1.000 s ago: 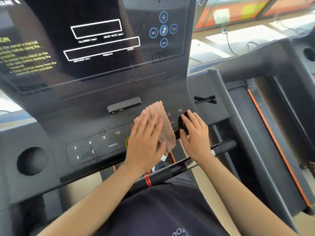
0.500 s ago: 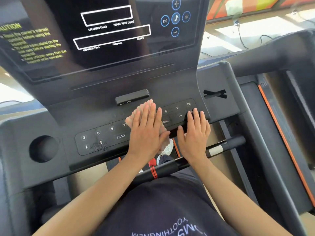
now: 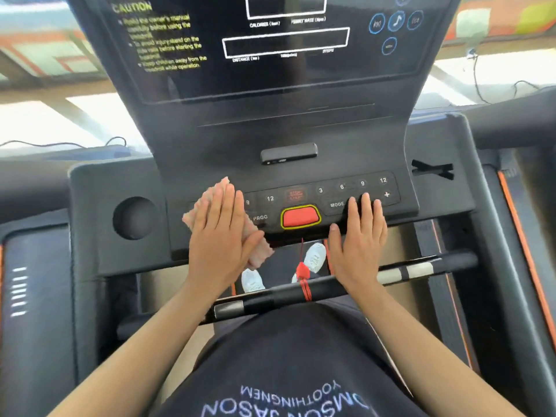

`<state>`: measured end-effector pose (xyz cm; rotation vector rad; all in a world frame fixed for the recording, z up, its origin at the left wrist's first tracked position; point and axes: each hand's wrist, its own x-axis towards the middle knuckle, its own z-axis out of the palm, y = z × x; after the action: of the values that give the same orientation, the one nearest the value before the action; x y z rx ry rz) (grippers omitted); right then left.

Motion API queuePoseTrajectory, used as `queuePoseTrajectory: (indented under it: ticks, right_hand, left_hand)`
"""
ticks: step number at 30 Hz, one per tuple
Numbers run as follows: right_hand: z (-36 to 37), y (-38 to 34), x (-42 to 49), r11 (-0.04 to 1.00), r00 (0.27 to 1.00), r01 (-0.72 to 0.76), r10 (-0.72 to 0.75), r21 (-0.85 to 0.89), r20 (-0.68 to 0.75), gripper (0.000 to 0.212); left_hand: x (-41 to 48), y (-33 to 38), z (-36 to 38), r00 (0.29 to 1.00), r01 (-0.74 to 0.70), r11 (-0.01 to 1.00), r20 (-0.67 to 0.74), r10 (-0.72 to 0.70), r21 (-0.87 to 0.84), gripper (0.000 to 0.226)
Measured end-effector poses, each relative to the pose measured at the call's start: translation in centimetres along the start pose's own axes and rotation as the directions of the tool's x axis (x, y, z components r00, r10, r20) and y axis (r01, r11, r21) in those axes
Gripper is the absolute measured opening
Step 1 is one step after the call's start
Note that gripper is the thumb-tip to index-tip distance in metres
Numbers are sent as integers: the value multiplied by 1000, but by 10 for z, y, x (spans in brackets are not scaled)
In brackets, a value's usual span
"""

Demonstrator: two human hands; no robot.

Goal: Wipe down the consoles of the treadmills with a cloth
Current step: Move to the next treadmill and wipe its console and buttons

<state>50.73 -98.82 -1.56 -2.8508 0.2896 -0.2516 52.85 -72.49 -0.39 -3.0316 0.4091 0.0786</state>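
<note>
Pink waffle-textured cloth (image 3: 202, 206) flat, crumpled, on left keypad of dark treadmill console (image 3: 301, 136); lower corner overhangs edge.

The left hand (image 3: 221, 236) is covering most of the cloth (image 3: 207, 196), leaving only its edges showing, and is hiding the left-end buttons of the keypad (image 3: 331, 191). Fingertips of the right hand (image 3: 359, 239) are masking the keys beside MODE. The screen (image 3: 285, 70) is running off the top edge, and its caution text (image 3: 168, 40) is blurring beyond reading. The shirt lettering (image 3: 285, 401) is getting cut by the bottom edge.

I record that my left hand (image 3: 219, 236) has slid the cloth (image 3: 197, 210) leftward along the console (image 3: 301, 136) key strip, toward its left edge. The red stop button (image 3: 301, 218), covered before, now lies exposed.
</note>
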Motion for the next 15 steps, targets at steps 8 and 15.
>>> queuePoseTrajectory:
  ticks: [8,15]
  right_hand:
    - [-7,-15,-12,988,990,139,-139,69,-4,55]
    - [-5,-142,-33,674,667,706,-736,219,116,45]
  left_hand:
    - [-24,-46,6,976,78,973,-181,-119,-218,70]
    - [-74,-71,11,774,238,745,-342,-532,-623,50]
